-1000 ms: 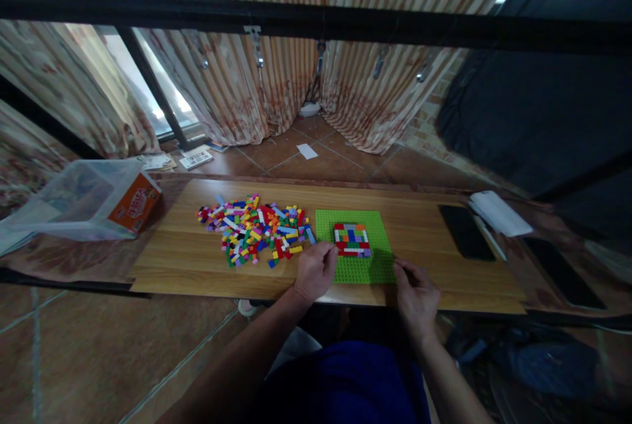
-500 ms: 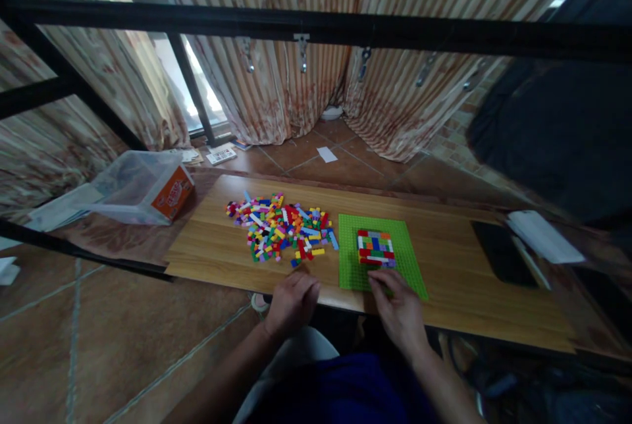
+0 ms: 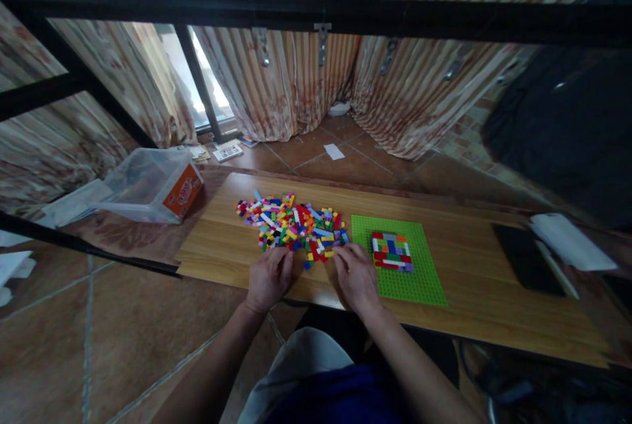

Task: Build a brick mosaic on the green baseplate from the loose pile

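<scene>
A heap of small multicoloured toy bricks (image 3: pixel 296 220) lies on the wooden table. Along its front left edge is my left hand (image 3: pixel 269 276), fingers curled together; whatever they hold, if anything, is hidden. My right hand (image 3: pixel 356 279) is at the heap's front right, thumb and fingertips closed at the right end of a yellow toy brick (image 3: pixel 329 254). Right of that hand lies a green baseplate (image 3: pixel 427 269). On the baseplate sits a low block of joined bricks (image 3: pixel 391 253) in red, white, green, blue, orange and purple.
The wooden table (image 3: pixel 474 279) bears a dark flat tablet-like object (image 3: pixel 526 259) and a white item (image 3: pixel 573 241) at the right. To the left stands a clear plastic bin (image 3: pixel 148 187) with an orange label. A black metal bar (image 3: pixel 296 10) crosses above, before curtains.
My right hand has moved left from the baseplate to the yellow brick. My left hand has moved left and forward to the heap's edge. The view has shifted slightly.
</scene>
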The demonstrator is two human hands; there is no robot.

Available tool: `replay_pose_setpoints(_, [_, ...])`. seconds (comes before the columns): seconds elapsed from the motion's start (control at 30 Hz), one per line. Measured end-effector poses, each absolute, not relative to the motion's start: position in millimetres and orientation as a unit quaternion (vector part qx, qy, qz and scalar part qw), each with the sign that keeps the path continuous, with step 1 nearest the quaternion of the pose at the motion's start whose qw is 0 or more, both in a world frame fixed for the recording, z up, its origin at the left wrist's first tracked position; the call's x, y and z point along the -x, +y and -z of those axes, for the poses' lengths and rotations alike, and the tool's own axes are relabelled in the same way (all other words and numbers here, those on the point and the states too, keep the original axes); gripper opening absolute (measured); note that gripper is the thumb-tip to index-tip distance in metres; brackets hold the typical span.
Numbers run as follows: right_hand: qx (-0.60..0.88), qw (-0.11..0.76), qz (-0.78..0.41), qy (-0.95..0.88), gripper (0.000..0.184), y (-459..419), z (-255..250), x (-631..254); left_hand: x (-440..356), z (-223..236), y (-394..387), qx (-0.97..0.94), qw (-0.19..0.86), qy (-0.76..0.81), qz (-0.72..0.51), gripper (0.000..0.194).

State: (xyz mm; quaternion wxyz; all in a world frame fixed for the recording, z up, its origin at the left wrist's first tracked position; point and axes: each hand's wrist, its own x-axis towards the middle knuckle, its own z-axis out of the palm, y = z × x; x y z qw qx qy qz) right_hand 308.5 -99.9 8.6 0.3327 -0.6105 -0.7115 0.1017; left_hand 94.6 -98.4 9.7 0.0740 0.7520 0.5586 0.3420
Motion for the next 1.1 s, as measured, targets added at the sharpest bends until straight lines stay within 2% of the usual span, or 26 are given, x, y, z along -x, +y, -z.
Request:
replay_pose_setpoints(0.2, [0.637,0.300,-0.059,-0.708,0.025,-84,-13,-322,-95,-6,-96,-0.760,0.048,0.542,-0.355,0.018])
replay_pose_setpoints(0.37, [0.629,0.279,-0.076,-0.722,0.020,-74,-16,-316,-95,-8,-95,-0.768,0.038,0.538,-0.346,0.016])
replay_pose_setpoints(0.6, [0.624,0.293,-0.089,-0.719,0.019,-78,-17,-314,-95,-8,-92,-0.781,-0.005,0.517,-0.352,0.015])
replay_pose_setpoints(0.87, [0.600,0.366,-0.159,-0.693,0.024,-136,-18,-336,-94,-6,-92,-0.778,-0.010,0.528,-0.340,0.016])
replay_pose_setpoints(1.1, [0.654,0.359,-0.116,-0.656,0.025,-132,-28,-389,-95,-8,-92,-0.777,-0.013,0.529,-0.341,0.017])
